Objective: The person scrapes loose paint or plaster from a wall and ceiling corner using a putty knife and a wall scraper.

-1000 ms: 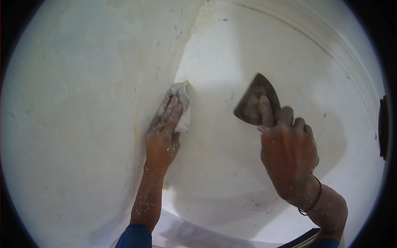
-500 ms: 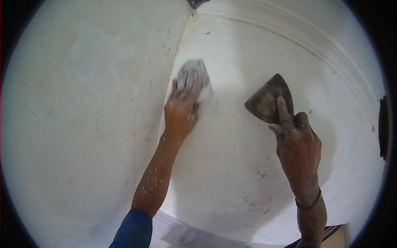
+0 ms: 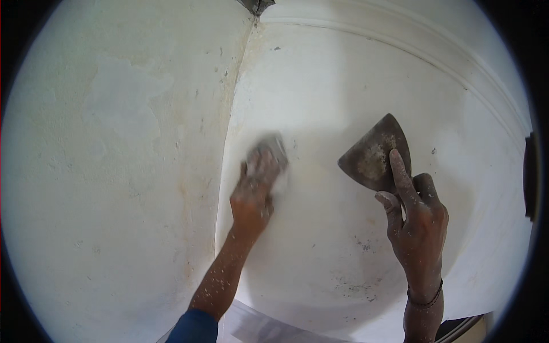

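Observation:
My left hand [image 3: 256,186], smeared by motion, presses a grey sheet of sandpaper [image 3: 277,150] to the white wall [image 3: 309,194], just right of the inner corner. Its fingers lie over the sheet, so much of it is hidden. In my right hand [image 3: 420,220] is a wide, dark putty knife [image 3: 380,151], its blade pointing up and to the left. The index finger lies along the blade, and the knife's handle is hidden in the hand. White dust specks both forearms.
The adjoining left wall [image 3: 114,188] has a paler patch [image 3: 123,94] and flaking spots. A moulding [image 3: 412,48] runs along the top of the right wall. Dark scuffs [image 3: 357,283] mark that wall low down. A dark object [image 3: 530,177] stands at the right rim.
My left hand has moved down the wall with the sandpaper. My right hand and the putty knife sit slightly lower in view, and the view itself has shifted a little.

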A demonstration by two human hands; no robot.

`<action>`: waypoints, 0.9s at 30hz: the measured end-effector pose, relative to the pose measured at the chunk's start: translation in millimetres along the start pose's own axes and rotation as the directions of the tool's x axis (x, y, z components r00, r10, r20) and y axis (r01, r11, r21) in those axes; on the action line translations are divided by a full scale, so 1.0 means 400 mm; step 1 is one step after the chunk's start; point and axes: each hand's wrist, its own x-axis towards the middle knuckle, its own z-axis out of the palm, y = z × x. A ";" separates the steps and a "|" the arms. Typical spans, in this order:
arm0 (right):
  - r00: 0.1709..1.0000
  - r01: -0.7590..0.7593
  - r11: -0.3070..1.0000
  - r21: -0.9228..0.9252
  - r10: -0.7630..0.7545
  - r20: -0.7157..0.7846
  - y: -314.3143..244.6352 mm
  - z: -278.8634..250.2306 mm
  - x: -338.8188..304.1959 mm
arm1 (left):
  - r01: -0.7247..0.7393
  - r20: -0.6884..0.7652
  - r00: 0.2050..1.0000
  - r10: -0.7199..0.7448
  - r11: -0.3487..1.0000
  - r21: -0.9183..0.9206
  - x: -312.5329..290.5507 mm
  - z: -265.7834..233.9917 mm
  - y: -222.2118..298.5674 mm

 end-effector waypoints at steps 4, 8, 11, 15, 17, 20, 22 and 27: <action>0.999 0.024 0.997 0.073 -0.021 -0.041 -0.006 -0.018 0.034 | 0.204 -0.002 0.979 -0.204 0.979 0.015 0.183 -0.032 -0.038; 0.999 -0.013 0.992 0.127 0.020 -0.051 -0.028 -0.043 0.023 | 0.056 -0.050 0.997 -0.053 0.997 0.057 0.013 -0.039 -0.021; 1.000 -0.005 0.984 0.181 0.007 -0.011 -0.064 -0.050 0.038 | 0.307 0.020 0.952 -0.306 0.952 -0.001 0.098 -0.061 -0.042; 0.999 0.025 0.975 0.220 -0.016 -0.043 -0.079 -0.019 0.063 | 0.254 0.073 0.962 -0.265 0.959 0.127 0.120 -0.061 -0.019; 1.000 0.007 0.973 0.229 -0.004 -0.015 -0.077 -0.014 0.053 | 0.201 0.049 0.976 -0.210 0.968 0.148 0.017 -0.052 -0.022; 1.000 0.004 0.979 0.203 -0.006 0.006 -0.105 -0.003 0.062 | 0.151 0.041 0.986 -0.159 0.976 0.157 -0.031 -0.055 -0.048; 1.000 0.010 0.974 0.228 -0.014 0.015 -0.083 -0.001 0.058 | 0.121 -0.013 0.993 -0.121 0.974 0.191 0.044 -0.053 -0.023; 0.998 -0.062 0.927 0.369 0.070 -0.008 -0.086 0.001 0.017 | 0.185 0.009 0.982 -0.187 0.978 0.099 0.125 -0.068 -0.048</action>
